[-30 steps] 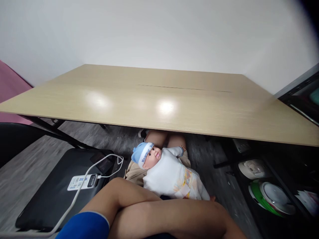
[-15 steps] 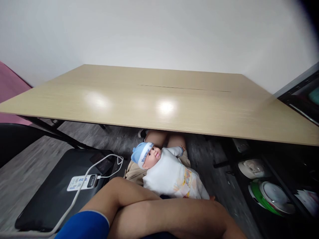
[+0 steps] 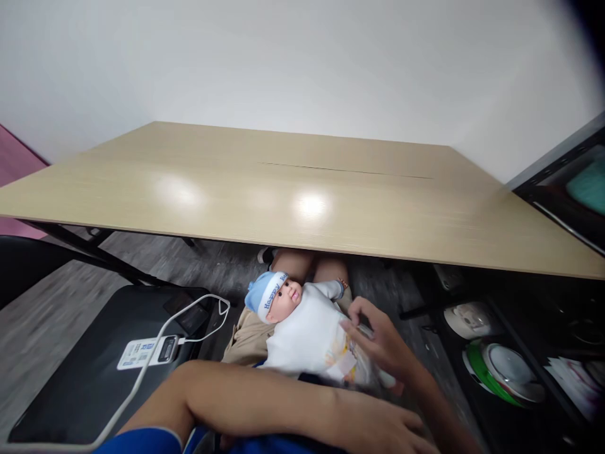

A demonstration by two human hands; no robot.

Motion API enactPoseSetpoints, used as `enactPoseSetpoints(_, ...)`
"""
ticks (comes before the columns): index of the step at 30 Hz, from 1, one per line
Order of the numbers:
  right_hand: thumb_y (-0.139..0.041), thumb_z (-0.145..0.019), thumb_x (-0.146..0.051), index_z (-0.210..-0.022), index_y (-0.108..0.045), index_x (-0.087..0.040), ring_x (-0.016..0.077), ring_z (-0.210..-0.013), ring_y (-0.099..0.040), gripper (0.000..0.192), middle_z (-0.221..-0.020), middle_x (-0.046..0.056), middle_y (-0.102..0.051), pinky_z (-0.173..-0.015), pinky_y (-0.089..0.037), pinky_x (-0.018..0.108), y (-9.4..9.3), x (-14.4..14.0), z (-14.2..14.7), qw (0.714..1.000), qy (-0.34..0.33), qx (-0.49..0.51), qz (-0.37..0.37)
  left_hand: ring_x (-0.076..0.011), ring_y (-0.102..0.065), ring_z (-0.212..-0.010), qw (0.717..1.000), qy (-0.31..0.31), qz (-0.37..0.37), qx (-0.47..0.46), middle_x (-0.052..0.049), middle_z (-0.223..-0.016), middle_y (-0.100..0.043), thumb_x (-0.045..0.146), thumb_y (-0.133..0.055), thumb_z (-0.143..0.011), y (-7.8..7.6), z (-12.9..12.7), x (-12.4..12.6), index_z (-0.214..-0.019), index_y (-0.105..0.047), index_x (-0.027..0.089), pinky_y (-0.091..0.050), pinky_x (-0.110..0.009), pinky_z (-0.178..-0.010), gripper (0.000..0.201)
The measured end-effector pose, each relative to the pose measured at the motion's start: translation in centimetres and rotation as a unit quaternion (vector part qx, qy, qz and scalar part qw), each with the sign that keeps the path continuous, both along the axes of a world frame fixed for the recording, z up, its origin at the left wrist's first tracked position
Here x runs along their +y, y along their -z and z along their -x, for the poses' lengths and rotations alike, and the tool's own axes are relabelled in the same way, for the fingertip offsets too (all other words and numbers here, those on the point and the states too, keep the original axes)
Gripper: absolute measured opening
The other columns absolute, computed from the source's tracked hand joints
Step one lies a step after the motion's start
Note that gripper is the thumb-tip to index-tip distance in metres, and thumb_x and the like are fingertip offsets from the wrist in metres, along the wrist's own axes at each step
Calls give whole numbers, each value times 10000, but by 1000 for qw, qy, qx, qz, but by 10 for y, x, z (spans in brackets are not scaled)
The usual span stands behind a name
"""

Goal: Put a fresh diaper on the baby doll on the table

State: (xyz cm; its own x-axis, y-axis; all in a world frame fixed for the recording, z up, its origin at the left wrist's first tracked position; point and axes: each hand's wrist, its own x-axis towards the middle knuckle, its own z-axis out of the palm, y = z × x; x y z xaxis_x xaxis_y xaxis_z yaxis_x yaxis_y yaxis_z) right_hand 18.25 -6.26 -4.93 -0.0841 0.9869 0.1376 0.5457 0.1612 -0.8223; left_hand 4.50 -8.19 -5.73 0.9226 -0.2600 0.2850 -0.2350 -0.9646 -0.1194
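A baby doll [image 3: 302, 328] in a blue cap, white top and printed diaper lies on my lap, head to the left, below the table edge. My right hand [image 3: 378, 343] comes in from the lower right; its curled fingers and thumb pinch the doll's diaper [image 3: 344, 359]. My left forearm crosses the bottom of the view under the doll. My left hand [image 3: 392, 424] is blurred beside the doll's legs, and its grip is unclear. My bare knees [image 3: 307, 265] show beyond the doll's head.
A long light-wood table [image 3: 302, 195] spans the view ahead, against a white wall. On the left, a black chair seat [image 3: 80, 372] carries a power bank [image 3: 144, 351], a white cable and a dark phone [image 3: 186, 309]. A dark shelf [image 3: 520, 353] at right holds white and green appliances.
My right hand has come up from under my left arm onto the doll's diaper. My left forearm has dropped lower. The view has shifted slightly.
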Motion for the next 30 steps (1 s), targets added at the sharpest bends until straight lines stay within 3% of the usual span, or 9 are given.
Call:
enactPoseSetpoints(2,-691,-1055,-517,-1122,-686,-244,235,-1055,-705,282,-1114,58,-740,-972,-586,370,28,-7,-35,999,43,-2,16,-201,-639,-1264,994,63,74,39,12,-1350,-757,391,-522,-1140,-3,4,15,-1126,-795,358,-555,-391,-1022,275)
enactPoseSetpoints(5,-657,-1086,-519,-1344,-710,-281,267,-1297,-688,355,-1372,79,-732,-1161,-542,440,55,-14,-49,998,15,13,55,-257,-653,-1118,974,-67,209,63,-77,-1210,-751,502,-624,-1091,-5,27,39,-1108,-707,213,-495,-455,-1038,301)
enactPoseSetpoints(8,-566,-1139,-447,-1263,-759,-297,252,-1227,-716,274,-1281,63,-770,-1095,-559,431,60,-11,-38,999,-28,16,29,-280,-629,-1145,929,-206,304,36,-99,-1229,-717,492,-690,-1062,-6,59,54,-1188,-637,181,-460,-438,-1003,340)
enactPoseSetpoints(11,-584,-1133,-394,-1064,-777,-278,249,-1047,-730,235,-1071,50,-795,-967,-551,440,62,2,-31,999,-24,-27,-38,-278,-611,-1200,885,-264,384,18,-82,-1257,-712,425,-687,-1074,-9,83,56,-1253,-625,203,-434,-406,-1029,292)
enactPoseSetpoints(15,-603,-1126,-387,-982,-763,-255,266,-968,-724,252,-993,63,-796,-920,-538,472,71,18,-39,994,14,-75,-77,-245,-611,-1190,867,-258,426,-3,-38,-1202,-732,346,-720,-1064,-14,89,53,-1246,-647,219,-422,-368,-1040,233)
enactPoseSetpoints(19,-575,-1141,-367,-1436,-697,-281,280,-1316,-675,331,-1393,100,-744,-1152,-531,493,64,18,-35,994,-11,-68,-88,-210,-624,-1075,871,-245,424,-33,-20,-1086,-745,276,-658,-1083,-13,86,54,-1120,-662,217,-426,-348,-984,70)
enactPoseSetpoints(22,-528,-1149,-335,-1667,-500,-301,272,-1520,-537,521,-1647,114,-572,-1266,-458,481,46,7,-16,985,-131,-68,-93,-191,-657,-1020,897,-150,409,-77,-7,-1040,-770,294,-648,-1088,-7,87,54,-1062,-656,225,-437,-344,-1004,74)
enactPoseSetpoints(26,-499,-1136,-280,-1307,-690,-237,248,-1211,-644,259,-1290,111,-715,-1035,-525,395,32,-12,-4,969,-205,-70,-119,-166,-708,-944,913,-24,390,-119,22,-921,-787,362,-682,-1100,2,91,51,-1096,-647,228,-462,-336,-1013,138)
enactPoseSetpoints(30,-506,-1154,-344,-831,-607,-211,183,-807,-564,363,-786,18,-590,-814,-439,335,34,-35,-38,986,-138,-81,-54,-160,-697,-874,919,-67,371,-117,21,-913,-778,410,-637,-1124,-1,93,50,-1172,-642,213,-463,-348,-919,203)
